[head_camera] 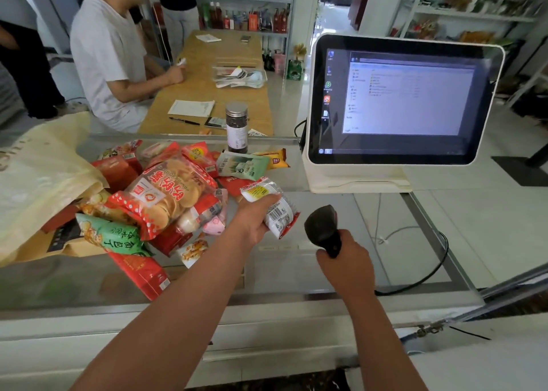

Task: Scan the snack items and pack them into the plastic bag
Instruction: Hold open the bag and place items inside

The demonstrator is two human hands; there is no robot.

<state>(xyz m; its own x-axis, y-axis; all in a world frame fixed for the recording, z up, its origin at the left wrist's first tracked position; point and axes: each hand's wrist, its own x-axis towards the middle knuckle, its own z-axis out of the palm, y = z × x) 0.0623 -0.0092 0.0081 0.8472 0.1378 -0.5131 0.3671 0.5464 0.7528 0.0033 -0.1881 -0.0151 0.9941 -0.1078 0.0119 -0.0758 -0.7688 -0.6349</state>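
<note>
White snack packet (277, 212) held above counter in left hand (255, 217), fingers curled round it | long axis far-left to near-right, barcode up, near-right end just beside scanner (323, 227) | right hand (345, 261) grips scanner handle | snack pile (166, 194), plastic bag (38, 177) left | bare glass counter (281, 272) near | terminal (403, 99) far-right.

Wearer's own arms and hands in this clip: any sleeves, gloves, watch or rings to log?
Left hand and right hand are bare: no gloves, no rings showing, no watch or band at either wrist. Both forearms are uncovered down to the frame's bottom edge; no sleeve is in view.
</note>
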